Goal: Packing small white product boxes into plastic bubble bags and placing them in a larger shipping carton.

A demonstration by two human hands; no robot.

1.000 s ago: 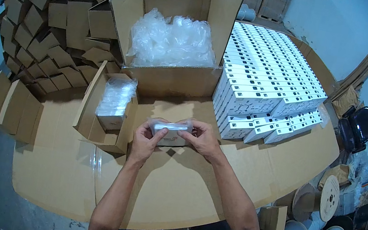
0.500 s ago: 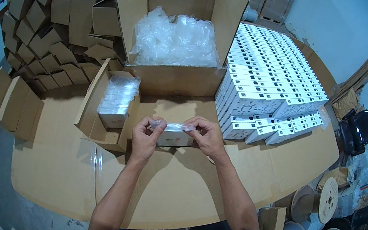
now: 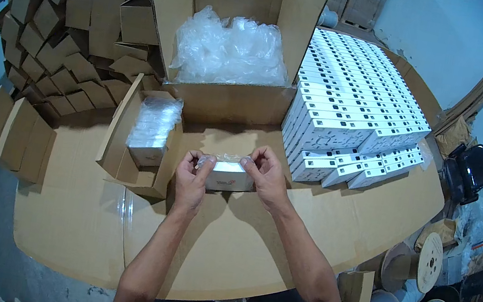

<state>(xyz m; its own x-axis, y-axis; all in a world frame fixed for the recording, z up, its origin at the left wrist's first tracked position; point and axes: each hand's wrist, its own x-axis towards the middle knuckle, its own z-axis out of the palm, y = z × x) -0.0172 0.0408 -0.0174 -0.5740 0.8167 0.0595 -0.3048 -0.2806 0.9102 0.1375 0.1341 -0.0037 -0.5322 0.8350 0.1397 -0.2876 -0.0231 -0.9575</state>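
Observation:
A small white box [image 3: 230, 178] stands upright on the cardboard-covered table in front of me, with a clear plastic bag [image 3: 228, 158] around it. My left hand [image 3: 191, 184] pinches the bag at the box's upper left corner, its fingers closed. At the upper right corner, my right hand [image 3: 268, 181] has thumb and fingers closed on the plastic. To the left, an open carton [image 3: 114, 154] holds a row of white boxes in clear bags [image 3: 153, 128]. Beyond my hands, a large open carton [image 3: 230, 100] is filled with loose clear plastic bags [image 3: 231, 52].
White boxes [image 3: 347, 114] are stacked in rows on the table's right side. Open brown cartons [image 3: 75, 32] pile up at the far left, and more cartons [image 3: 22, 134] stand at the left edge. Cable spools [image 3: 430, 260] and a black chair [image 3: 466, 172] are off to the right.
My right hand's fingers have shifted slightly and rise a little higher at the box's corner. The bag's top edge is less stretched between my hands. The box stays in place.

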